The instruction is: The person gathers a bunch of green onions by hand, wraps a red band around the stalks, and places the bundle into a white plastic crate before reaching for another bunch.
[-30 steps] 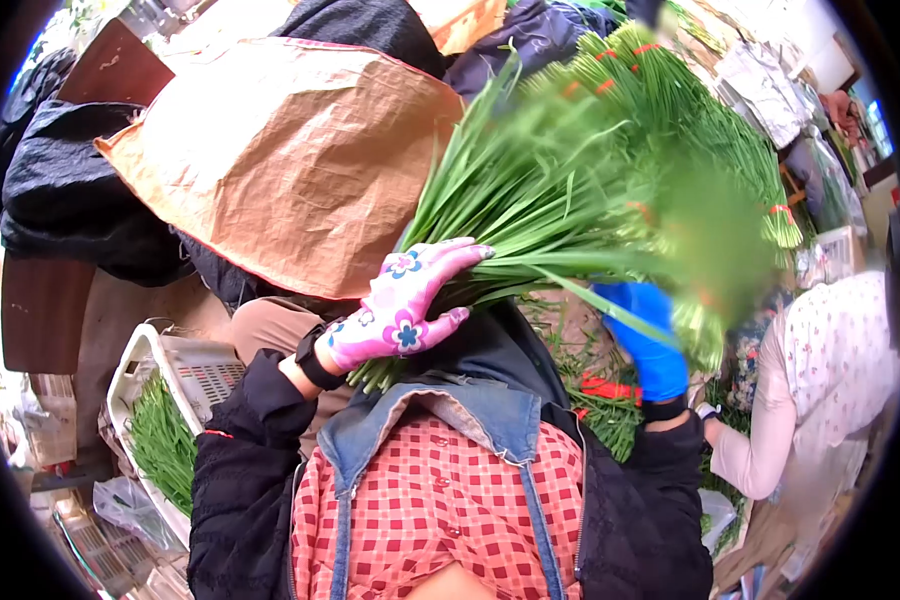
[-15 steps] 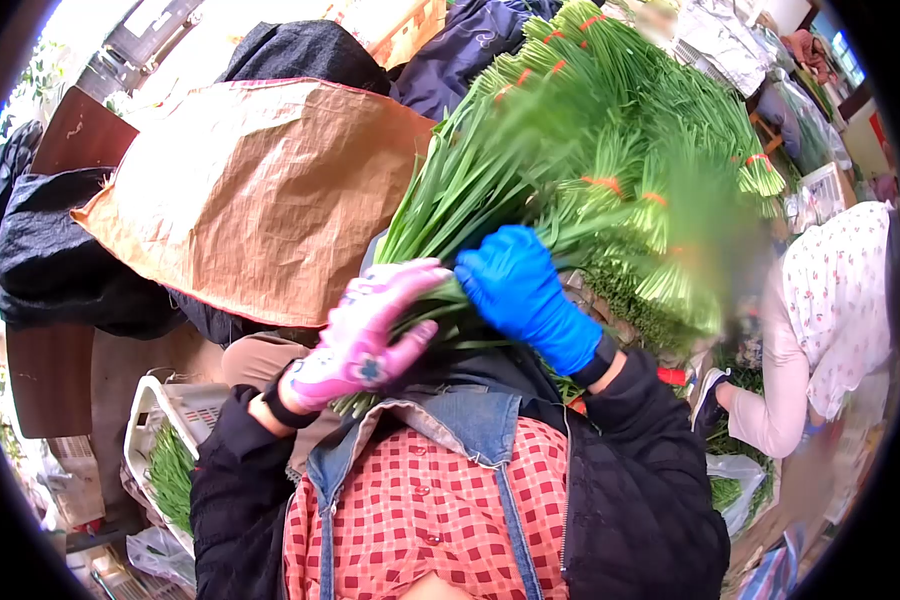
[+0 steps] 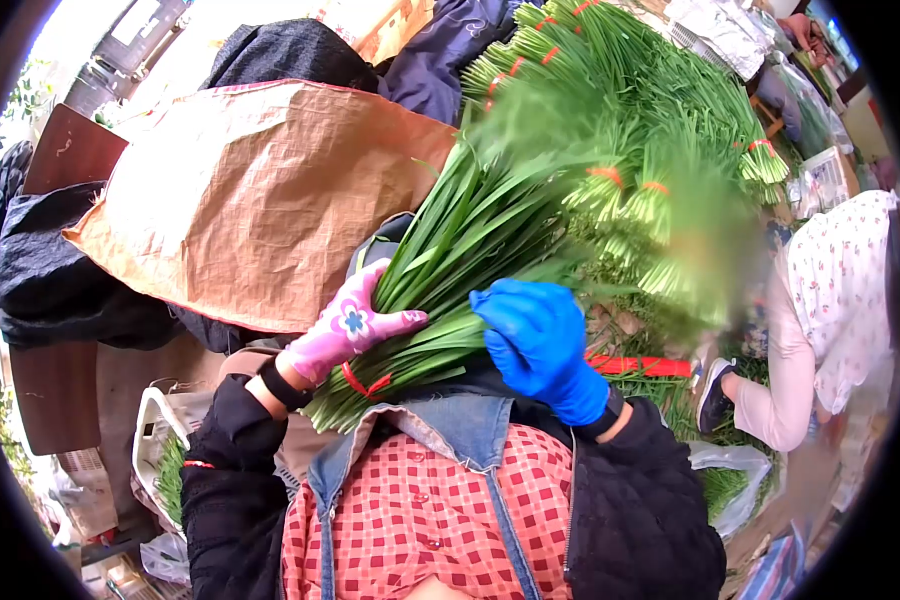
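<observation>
A bunch of garlic chives (image 3: pixel 470 230) lies slantwise across my lap, pale cut ends toward me and long green leaves pointing up and right. A red tie (image 3: pixel 367 383) circles it near the cut ends. My left hand (image 3: pixel 350 325), in a pink flowered glove, grips the bunch just above the tie, thumb across the top. My right hand (image 3: pixel 540 345), in a blue glove, is at the right edge of the leaves with its fingers curled in. Whatever those fingers may pinch is hidden.
Several tied chive bunches (image 3: pixel 620 180) are heaped ahead and to the right. A brown woven sheet (image 3: pixel 250 200) covers something at the left. A white basket (image 3: pixel 150 440) with greens stands at lower left. Another person (image 3: pixel 835 290) is close by on the right, near a red strip (image 3: pixel 640 366).
My left hand has shifted down and left along the bunch, and the red tie now shows. My right hand has come away from beside it, moving right and down.
</observation>
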{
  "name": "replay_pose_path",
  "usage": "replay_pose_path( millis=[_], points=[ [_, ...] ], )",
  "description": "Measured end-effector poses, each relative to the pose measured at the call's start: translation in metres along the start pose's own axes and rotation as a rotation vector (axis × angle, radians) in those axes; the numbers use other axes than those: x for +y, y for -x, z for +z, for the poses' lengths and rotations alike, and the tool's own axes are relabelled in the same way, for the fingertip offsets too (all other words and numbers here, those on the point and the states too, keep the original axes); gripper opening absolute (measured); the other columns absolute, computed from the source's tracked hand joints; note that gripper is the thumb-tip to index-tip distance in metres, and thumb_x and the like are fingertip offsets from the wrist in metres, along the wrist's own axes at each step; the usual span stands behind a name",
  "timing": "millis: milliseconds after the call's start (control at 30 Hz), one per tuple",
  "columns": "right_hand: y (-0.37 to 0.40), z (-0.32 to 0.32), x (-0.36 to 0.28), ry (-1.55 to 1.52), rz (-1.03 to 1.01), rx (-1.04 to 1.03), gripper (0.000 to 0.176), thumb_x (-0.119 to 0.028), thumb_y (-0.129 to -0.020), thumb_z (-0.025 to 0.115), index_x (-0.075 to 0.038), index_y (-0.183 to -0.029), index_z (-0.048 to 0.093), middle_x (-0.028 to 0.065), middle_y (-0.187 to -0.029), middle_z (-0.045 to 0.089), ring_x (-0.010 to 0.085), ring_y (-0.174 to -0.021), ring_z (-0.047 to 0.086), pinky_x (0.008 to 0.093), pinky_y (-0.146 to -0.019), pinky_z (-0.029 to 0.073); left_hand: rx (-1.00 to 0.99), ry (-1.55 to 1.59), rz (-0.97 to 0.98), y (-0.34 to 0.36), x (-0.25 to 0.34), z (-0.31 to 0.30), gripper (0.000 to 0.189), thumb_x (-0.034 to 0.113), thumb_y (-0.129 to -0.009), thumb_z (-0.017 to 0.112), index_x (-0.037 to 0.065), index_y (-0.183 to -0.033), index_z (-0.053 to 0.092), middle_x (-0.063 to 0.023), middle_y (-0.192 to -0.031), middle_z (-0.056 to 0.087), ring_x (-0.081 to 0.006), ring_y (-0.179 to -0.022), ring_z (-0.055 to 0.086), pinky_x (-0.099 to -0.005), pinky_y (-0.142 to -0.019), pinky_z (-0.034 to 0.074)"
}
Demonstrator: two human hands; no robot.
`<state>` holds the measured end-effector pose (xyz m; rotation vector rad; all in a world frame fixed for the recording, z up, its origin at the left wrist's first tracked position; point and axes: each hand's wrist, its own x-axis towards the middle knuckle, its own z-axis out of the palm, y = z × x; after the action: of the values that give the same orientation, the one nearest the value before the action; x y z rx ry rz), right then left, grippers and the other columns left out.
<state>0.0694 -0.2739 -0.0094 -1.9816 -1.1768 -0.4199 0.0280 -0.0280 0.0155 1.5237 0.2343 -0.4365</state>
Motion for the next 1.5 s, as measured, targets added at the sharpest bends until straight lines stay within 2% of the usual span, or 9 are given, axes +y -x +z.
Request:
replay_pose_path(
  millis=[167, 433, 700, 767, 867, 1067, 1267, 1400, 1500],
  points=[
    [-0.035, -0.006, 0.0, 0.31, 0.026, -0.005, 0.031, -0.025, -0.088, 0.064, -0.006, -0.113, 0.066, 0.0116, -0.117, 0.064, 0.0298, -0.113, 0.057, 0.0448, -0.101, 0.04, 0.05, -0.842, 0.307, 0.017, 0.012, 0.025, 0.055, 0.029, -0.085, 0.073, 0.001, -0.128, 0.053, -0.0212, -0.115, 0.054, -0.0388, -0.112, 0.05, -0.0449, -0.099, 0.04],
    [0.043, 0.017, 0.01, 0.227, 0.116, -0.068, 0.034, -0.026, -0.089, 0.064, -0.006, -0.116, 0.064, 0.0115, -0.104, 0.064, 0.0299, -0.104, 0.059, 0.0455, -0.098, 0.042, -0.229, -0.99, 0.062, 0.049, -0.005, -0.024, 0.12, 0.046, -0.063, 0.091, 0.0, -0.15, 0.022, -0.0264, -0.126, 0.058, -0.0408, -0.117, 0.059, -0.0425, -0.099, 0.047],
    [0.013, -0.058, 0.012, 0.001, 0.059, 0.102, 0.023, -0.02, -0.095, 0.057, -0.005, -0.107, 0.068, 0.0129, -0.098, 0.071, 0.0322, -0.084, 0.066, 0.043, -0.076, 0.051, -0.116, -1.206, 0.279, 0.06, 0.037, -0.011, 0.093, 0.038, -0.065, 0.088, -0.001, -0.137, 0.043, -0.0222, -0.11, 0.065, -0.0388, -0.102, 0.064, -0.0426, -0.086, 0.051],
    [-0.007, -0.091, -0.001, -0.332, 0.417, 0.237, 0.028, -0.021, -0.099, 0.05, 0.0, -0.108, 0.067, 0.0142, -0.106, 0.071, 0.0281, -0.092, 0.066, 0.0392, -0.085, 0.049, -0.047, -1.453, 0.417, 0.069, 0.06, -0.016, 0.082, 0.035, -0.069, 0.083, -0.001, -0.133, 0.048, -0.0173, -0.105, 0.064, -0.0337, -0.095, 0.064, -0.0416, -0.084, 0.048],
    [-0.076, -0.112, 0.012, -0.313, 0.167, 0.086, 0.031, -0.013, -0.093, 0.06, 0.003, -0.12, 0.063, 0.0159, -0.116, 0.068, 0.0254, -0.109, 0.063, 0.0361, -0.097, 0.046, 0.159, -2.065, 0.587, 0.073, 0.08, -0.02, 0.055, 0.023, -0.077, 0.066, 0.006, -0.128, 0.055, -0.0075, -0.104, 0.063, -0.0228, -0.096, 0.061, -0.0392, -0.087, 0.043],
    [-0.186, -0.046, 0.005, -0.742, -0.072, -0.489, 0.099, -0.021, -0.075, 0.085, -0.006, -0.154, 0.027, 0.0091, -0.15, 0.043, 0.0185, -0.138, 0.038, 0.0345, -0.113, 0.031, 0.65, -2.67, 1.254, 0.095, 0.111, -0.036, 0.038, 0.029, -0.091, 0.059, 0.021, -0.126, 0.049, 0.0004, -0.122, 0.065, -0.0162, -0.113, 0.06, -0.0424, -0.106, 0.036],
    [-0.224, 0.013, -0.025, -1.213, 0.421, -1.249, 0.099, -0.017, -0.071, 0.085, -0.005, -0.152, 0.03, 0.0069, -0.136, 0.053, 0.0177, -0.124, 0.051, 0.0347, -0.107, 0.04, 1.02, -2.578, 1.283, 0.123, 0.106, -0.065, 0.054, 0.028, -0.083, 0.068, 0.025, -0.131, 0.045, 0.0046, -0.121, 0.061, -0.0161, -0.118, 0.057, -0.0428, -0.107, 0.038],
    [-0.198, 0.062, -0.057, -1.332, 0.479, -0.976, 0.073, -0.028, -0.079, 0.067, -0.003, -0.142, 0.04, 0.0071, -0.133, 0.053, 0.0227, -0.12, 0.053, 0.035, -0.1, 0.044, 1.327, -2.597, 0.885, 0.164, 0.086, -0.082, 0.079, 0.018, -0.074, 0.076, 0.021, -0.141, 0.035, -0.0034, -0.133, 0.05, -0.0242, -0.131, 0.046, -0.0484, -0.115, 0.033],
    [-0.22, 0.122, -0.016, -1.149, 0.378, -0.927, 0.058, -0.023, -0.083, 0.064, -0.002, -0.135, 0.046, 0.0081, -0.122, 0.059, 0.0195, -0.108, 0.057, 0.0341, -0.093, 0.047, 1.261, -1.667, 1.033, 0.204, 0.054, -0.073, 0.069, 0.032, -0.094, 0.063, -0.001, -0.146, 0.032, -0.0239, -0.138, 0.05, -0.0345, -0.122, 0.054, -0.043, -0.103, 0.043]
  ],
)
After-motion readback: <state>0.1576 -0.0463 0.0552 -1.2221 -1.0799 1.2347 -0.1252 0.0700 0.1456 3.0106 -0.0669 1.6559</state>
